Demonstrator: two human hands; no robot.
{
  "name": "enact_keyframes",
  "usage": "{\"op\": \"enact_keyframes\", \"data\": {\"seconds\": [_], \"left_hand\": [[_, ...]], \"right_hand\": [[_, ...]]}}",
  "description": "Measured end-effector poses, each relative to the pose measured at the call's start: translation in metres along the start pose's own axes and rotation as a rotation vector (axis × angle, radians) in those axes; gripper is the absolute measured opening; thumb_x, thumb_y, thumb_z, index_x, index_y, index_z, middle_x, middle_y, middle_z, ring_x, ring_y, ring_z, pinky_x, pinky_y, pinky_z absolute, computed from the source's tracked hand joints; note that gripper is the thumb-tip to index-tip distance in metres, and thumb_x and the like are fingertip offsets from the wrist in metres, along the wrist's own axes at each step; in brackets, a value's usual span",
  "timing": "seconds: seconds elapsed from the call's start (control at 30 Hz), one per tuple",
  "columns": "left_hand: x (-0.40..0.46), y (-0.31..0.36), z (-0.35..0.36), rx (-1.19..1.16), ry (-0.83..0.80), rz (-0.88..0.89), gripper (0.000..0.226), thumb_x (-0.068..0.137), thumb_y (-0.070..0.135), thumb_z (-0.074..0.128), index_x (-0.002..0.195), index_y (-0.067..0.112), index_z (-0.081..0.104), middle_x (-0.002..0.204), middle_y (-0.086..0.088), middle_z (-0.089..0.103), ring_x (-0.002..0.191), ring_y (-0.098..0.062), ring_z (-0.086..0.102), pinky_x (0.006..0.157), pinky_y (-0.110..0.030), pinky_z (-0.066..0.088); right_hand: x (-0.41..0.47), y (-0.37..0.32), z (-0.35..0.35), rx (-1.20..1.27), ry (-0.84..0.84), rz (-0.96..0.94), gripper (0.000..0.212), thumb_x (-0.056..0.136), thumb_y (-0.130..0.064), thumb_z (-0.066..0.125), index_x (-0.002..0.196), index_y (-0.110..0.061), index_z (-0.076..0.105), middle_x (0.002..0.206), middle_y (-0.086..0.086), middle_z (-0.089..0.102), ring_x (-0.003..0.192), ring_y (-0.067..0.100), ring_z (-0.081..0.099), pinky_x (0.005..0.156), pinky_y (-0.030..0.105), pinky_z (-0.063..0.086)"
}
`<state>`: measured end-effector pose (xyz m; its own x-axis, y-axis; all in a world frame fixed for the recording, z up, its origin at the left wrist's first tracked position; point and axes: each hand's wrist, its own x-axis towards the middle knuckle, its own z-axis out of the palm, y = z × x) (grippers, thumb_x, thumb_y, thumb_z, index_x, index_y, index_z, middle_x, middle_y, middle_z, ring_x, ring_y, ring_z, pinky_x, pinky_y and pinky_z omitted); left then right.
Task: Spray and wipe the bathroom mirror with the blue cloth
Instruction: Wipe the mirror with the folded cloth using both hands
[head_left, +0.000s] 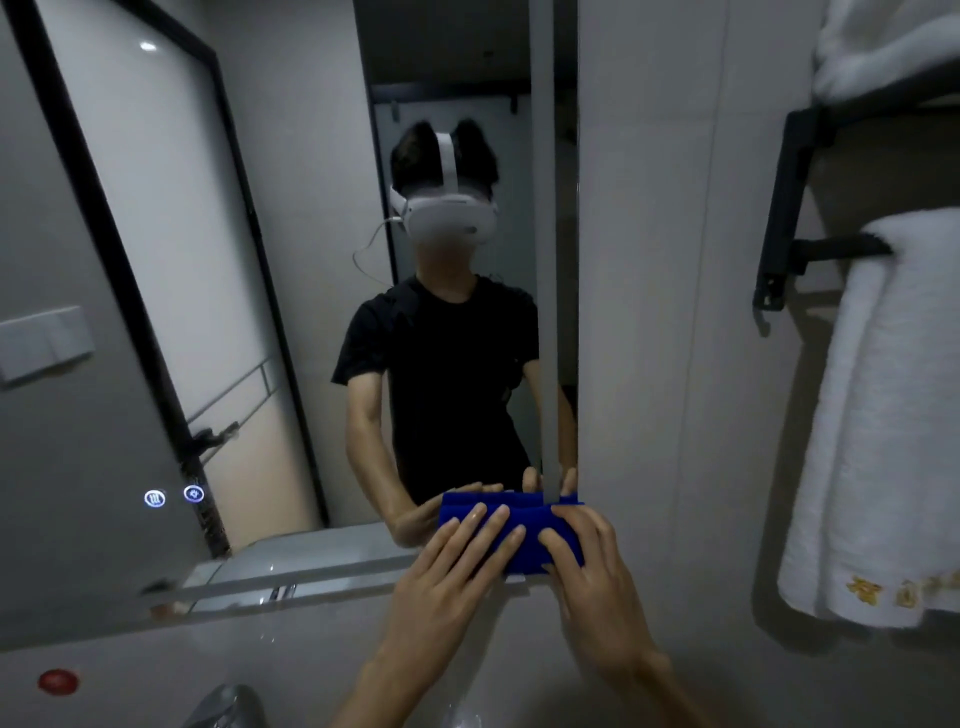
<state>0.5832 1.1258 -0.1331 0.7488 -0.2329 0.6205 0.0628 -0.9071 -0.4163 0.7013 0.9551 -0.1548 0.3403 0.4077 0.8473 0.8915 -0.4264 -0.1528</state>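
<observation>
Item 1, folded deep-blue cloth (511, 535): pressed flat against the lower right corner of the large frameless wall mirror (291, 291), at about 5 o'clock on the glass. I judge it is folded into a pad so that it presents a firm, even wiping face.

Item 2, my left hand (452, 571): fingers straight and spread, laid on the pad's left half, pressing rather than gripping.

Item 3, my right hand (592, 566): just beside the left, fingers nearly straight on the pad's right half, at the mirror's edge. Both hands are together on the cloth, flat; I read this as doubling the pressure for a stroke along the bottom edge.

Item 4, two small glowing round touch icons (174, 496): at 8 o'clock on the glass, well apart from the cloth.

Item 5, white terry towel (878, 415) over a black metal rack (800, 208): at 3 o'clock, on the wall.

Item 6, chrome tap (228, 706): at 7 o'clock, below.

No spray bottle is in view.
</observation>
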Motion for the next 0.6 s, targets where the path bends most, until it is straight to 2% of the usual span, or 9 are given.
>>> {"op": "enact_keyframes", "data": {"seconds": [0.07,0.1,0.13,0.2,0.23,0.3,0.33,0.47,0.6], "left_hand": [[0.011,-0.007,-0.007,-0.005,0.048,0.010,0.065,0.091,0.010,0.048,0.154,0.016,0.030,0.162,-0.008,0.024,0.151,-0.027,0.017,0.119,-0.044,0.019],[0.021,-0.013,-0.015,-0.011,0.069,-0.012,0.063,0.092,0.010,0.044,0.154,0.016,0.031,0.162,-0.009,0.024,0.151,-0.027,0.017,0.120,-0.044,0.019],[0.033,-0.019,-0.025,-0.033,0.066,-0.034,0.062,0.092,0.011,0.041,0.153,0.016,0.032,0.162,-0.009,0.026,0.150,-0.027,0.019,0.120,-0.043,0.019],[0.059,-0.034,-0.047,-0.043,0.125,-0.042,0.058,0.094,0.013,0.040,0.152,0.016,0.036,0.160,-0.009,0.031,0.149,-0.028,0.026,0.119,-0.043,0.023],[0.075,-0.044,-0.061,-0.024,0.158,-0.035,0.056,0.095,0.014,0.039,0.151,0.016,0.037,0.159,-0.009,0.033,0.147,-0.028,0.029,0.117,-0.043,0.025],[0.108,-0.067,-0.091,0.008,0.194,-0.027,0.055,0.096,0.016,0.039,0.151,0.015,0.036,0.159,-0.009,0.032,0.147,-0.029,0.029,0.117,-0.044,0.026],[0.124,-0.079,-0.107,0.016,0.208,-0.022,0.056,0.095,0.015,0.038,0.152,0.015,0.034,0.160,-0.010,0.030,0.148,-0.029,0.027,0.118,-0.044,0.026],[0.182,-0.122,-0.161,0.106,0.287,-0.003,0.064,0.089,0.013,0.035,0.153,0.013,0.030,0.161,-0.012,0.026,0.149,-0.030,0.023,0.119,-0.046,0.026],[0.238,-0.164,-0.205,0.198,0.367,-0.020,0.082,0.082,0.005,0.055,0.156,0.015,0.022,0.163,-0.012,0.021,0.151,-0.030,0.019,0.122,-0.043,0.018]], "right_hand": [[0.016,-0.002,-0.013,0.008,-0.054,-0.067,0.068,0.072,-0.009,0.085,0.132,-0.016,0.053,0.143,0.008,0.042,0.135,0.025,0.039,0.091,0.037,0.058],[0.029,-0.004,-0.021,-0.009,-0.071,-0.064,0.079,0.064,-0.005,0.089,0.132,-0.016,0.050,0.143,0.011,0.042,0.134,0.029,0.041,0.091,0.039,0.058],[0.044,-0.004,-0.027,-0.021,-0.048,-0.068,0.078,0.066,-0.006,0.088,0.132,-0.017,0.049,0.143,0.012,0.041,0.133,0.031,0.042,0.095,0.041,0.055],[0.078,-0.007,-0.041,-0.057,0.114,-0.148,0.050,0.085,-0.014,0.069,0.131,-0.019,0.050,0.142,0.014,0.045,0.132,0.034,0.046,0.107,0.042,0.044],[0.097,-0.008,-0.047,-0.093,0.178,-0.198,0.039,0.093,-0.016,0.056,0.131,-0.019,0.050,0.141,0.016,0.048,0.132,0.036,0.047,0.110,0.045,0.040],[0.141,-0.008,-0.064,-0.159,0.258,-0.271,0.031,0.103,-0.014,0.040,0.131,-0.015,0.054,0.140,0.020,0.052,0.133,0.038,0.047,0.109,0.053,0.040],[0.162,-0.010,-0.073,-0.191,0.297,-0.296,0.032,0.104,-0.012,0.039,0.131,-0.013,0.056,0.141,0.020,0.053,0.133,0.038,0.047,0.108,0.055,0.040],[0.243,-0.018,-0.108,-0.343,0.446,-0.395,0.031,0.097,-0.004,0.058,0.128,-0.003,0.063,0.139,0.018,0.057,0.130,0.038,0.052,0.107,0.056,0.040],[0.323,-0.031,-0.147,-0.437,0.522,-0.469,0.039,0.094,-0.013,0.064,0.132,-0.002,0.059,0.134,0.017,0.060,0.124,0.035,0.056,0.106,0.048,0.043]]}}
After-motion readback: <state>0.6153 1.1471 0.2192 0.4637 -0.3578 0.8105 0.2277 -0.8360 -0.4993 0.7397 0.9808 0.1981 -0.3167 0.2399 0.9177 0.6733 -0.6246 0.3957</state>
